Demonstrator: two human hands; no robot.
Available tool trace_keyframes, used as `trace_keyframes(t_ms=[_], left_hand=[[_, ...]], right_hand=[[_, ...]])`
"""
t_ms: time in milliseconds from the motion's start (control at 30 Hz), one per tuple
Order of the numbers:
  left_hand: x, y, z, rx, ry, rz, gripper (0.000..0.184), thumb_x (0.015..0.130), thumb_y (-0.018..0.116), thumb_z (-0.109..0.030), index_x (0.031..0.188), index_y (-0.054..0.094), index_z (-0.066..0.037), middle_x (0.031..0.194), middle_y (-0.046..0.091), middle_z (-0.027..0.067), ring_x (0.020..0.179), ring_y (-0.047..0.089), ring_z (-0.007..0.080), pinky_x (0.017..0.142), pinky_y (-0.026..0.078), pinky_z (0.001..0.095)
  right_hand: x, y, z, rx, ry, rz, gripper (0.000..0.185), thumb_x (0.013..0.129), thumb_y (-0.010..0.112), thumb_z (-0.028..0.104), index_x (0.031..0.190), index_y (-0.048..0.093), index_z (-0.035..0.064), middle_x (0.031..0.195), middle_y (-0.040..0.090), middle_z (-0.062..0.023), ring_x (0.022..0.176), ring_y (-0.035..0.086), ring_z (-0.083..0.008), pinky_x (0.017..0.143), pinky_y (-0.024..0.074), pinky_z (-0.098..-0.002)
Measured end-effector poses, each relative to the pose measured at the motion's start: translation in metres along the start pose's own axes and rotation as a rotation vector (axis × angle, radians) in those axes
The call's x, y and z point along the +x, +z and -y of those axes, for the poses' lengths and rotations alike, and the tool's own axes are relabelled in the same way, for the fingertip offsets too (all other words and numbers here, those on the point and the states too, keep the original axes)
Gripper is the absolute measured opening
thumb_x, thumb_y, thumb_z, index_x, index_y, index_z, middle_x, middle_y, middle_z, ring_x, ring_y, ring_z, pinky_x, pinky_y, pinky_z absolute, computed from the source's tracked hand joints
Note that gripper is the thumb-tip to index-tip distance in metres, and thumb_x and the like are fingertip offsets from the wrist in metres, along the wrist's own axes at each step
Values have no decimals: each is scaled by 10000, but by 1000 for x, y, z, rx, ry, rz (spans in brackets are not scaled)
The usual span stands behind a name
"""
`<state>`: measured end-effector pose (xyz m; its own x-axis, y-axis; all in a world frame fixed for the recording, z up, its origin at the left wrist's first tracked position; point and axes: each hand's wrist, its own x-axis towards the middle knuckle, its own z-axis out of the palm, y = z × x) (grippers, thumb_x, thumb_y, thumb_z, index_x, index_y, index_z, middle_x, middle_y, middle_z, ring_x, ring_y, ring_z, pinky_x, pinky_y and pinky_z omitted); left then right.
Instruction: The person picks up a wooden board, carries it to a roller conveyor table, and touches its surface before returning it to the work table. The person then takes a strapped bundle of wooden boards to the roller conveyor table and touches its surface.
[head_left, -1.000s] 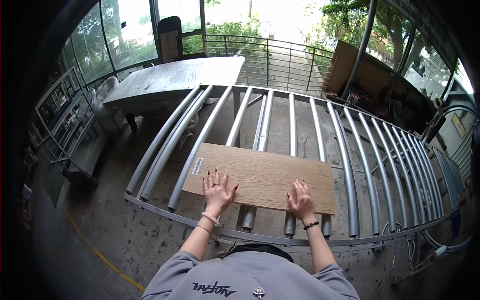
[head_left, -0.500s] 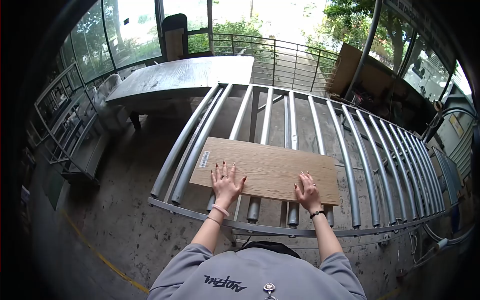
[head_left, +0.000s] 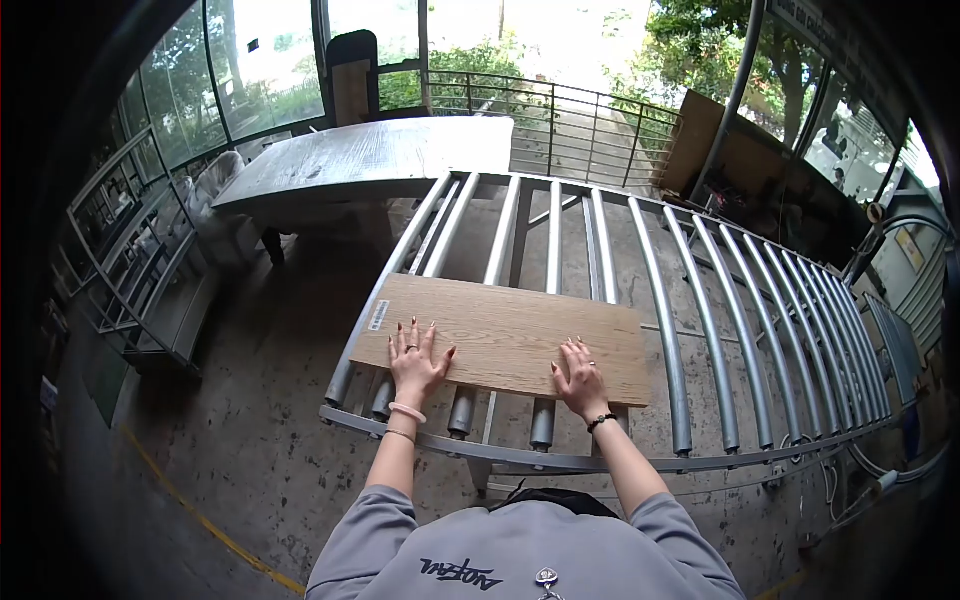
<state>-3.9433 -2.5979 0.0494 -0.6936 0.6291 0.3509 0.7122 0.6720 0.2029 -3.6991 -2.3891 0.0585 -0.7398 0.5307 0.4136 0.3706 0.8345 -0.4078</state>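
A rectangular wooden board (head_left: 495, 325) with visible grain lies flat across the metal rollers of a roller conveyor (head_left: 667, 335), close to its left end. A small white barcode label (head_left: 378, 315) is stuck near the board's left edge. My left hand (head_left: 418, 363) rests on the left part of the board, fingers spread on its top face. On the right part, my right hand (head_left: 580, 377) lies with its fingers stretched over the surface. Neither hand is wrapped round the board. The near rollers are partly hidden beneath it.
Beyond the conveyor's left end stands a table (head_left: 370, 155) with a pale, shiny top. A metal rack (head_left: 135, 265) is at the left. Metal railing (head_left: 550, 125) runs behind the conveyor, and brown panels (head_left: 693, 140) lean at the back right. Yellow tape (head_left: 205, 522) marks the floor.
The board has slid left along the rollers toward the conveyor's end. Both my hands have moved left with it, staying on its top face. The view has shifted slightly.
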Motion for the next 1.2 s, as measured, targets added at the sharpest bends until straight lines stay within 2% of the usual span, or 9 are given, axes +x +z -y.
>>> trace_keyframes(t_ms=[267,433,900,1033,1200], left_hand=[[7,-7,27,32,-4,6,650,860,433,-602,1372,434,-202,1477,303,132,1372,217,383,1117,125,512],[3,-4,10,45,7,18,655,869,415,-594,1381,420,-186,1477,298,146,1375,206,388,1117,117,515],[-22,8,-106,20,32,39,663,876,390,-593,1397,396,-183,1483,276,167,1391,158,383,1117,83,519],[-26,11,-143,19,34,46,663,879,385,-594,1400,392,-183,1486,267,170,1393,148,384,1114,80,524],[-35,19,-196,8,22,48,662,882,375,-598,1397,397,-182,1491,256,168,1395,140,384,1112,76,529]], right_hand=[[11,15,21,31,8,-6,443,866,537,249,1225,513,-9,1298,506,-187,1277,403,-334,1056,343,-399],[5,6,5,48,58,2,451,859,528,244,1244,507,9,1303,511,-161,1276,409,-315,1056,347,-393],[-32,-53,-89,12,62,-26,442,844,520,213,1252,511,42,1301,521,-137,1280,415,-287,1045,367,-393],[-42,-76,-119,-17,64,9,457,846,523,215,1264,495,35,1334,485,-152,1295,390,-304,1053,353,-401],[-77,-105,-138,-192,57,-116,499,861,525,249,1297,458,16,1400,399,-172,1337,311,-328,1103,258,-407]])
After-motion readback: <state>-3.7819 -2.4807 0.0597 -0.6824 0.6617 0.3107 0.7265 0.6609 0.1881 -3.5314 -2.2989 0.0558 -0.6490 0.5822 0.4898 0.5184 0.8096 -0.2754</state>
